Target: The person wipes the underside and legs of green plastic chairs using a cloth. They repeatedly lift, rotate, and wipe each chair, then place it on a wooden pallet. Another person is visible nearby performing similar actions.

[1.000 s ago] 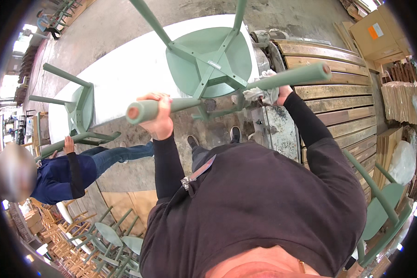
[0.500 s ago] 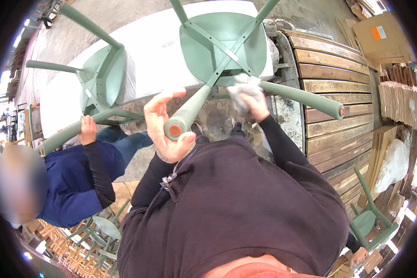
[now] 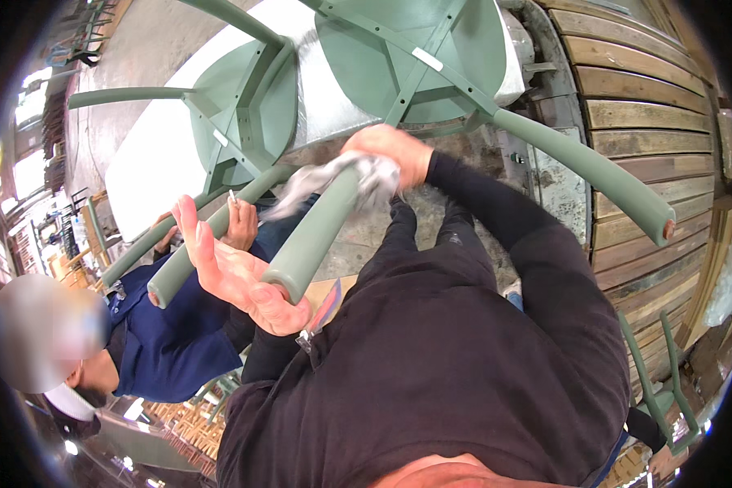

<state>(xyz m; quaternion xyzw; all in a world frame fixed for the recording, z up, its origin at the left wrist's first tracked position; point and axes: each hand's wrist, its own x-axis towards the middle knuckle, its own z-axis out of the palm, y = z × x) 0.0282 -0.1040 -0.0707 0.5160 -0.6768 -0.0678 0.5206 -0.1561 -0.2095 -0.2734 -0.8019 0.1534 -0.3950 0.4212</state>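
- Across the top of the view, a long white-topped workbench [image 3: 150,163] carries two upturned chairs, with a wall of brown wooden slats [image 3: 642,106] to its right.
- Nearest the person is a sage-green painted wooden chair [image 3: 419,57], lying seat down on the bench with its round legs pointing toward the camera; one leg runs off to the right, another comes straight at the lens.
- Beside it, on the left, lies a second green chair of the same kind [image 3: 244,106], also legs out.
- At lower left a co-worker in a dark blue top [image 3: 167,342] stands just beside the second chair, one hand [image 3: 241,225] on its leg.
- Midway along the near leg [image 3: 317,232], the right hand [image 3: 394,150] is pressed down on a crumpled grey-white rag [image 3: 333,175], fingers curled over the cloth and the leg together.
- At the leg's blunt end, the left hand [image 3: 236,276] is spread open, palm cupped against the tip and fingers straight, gripping nothing.
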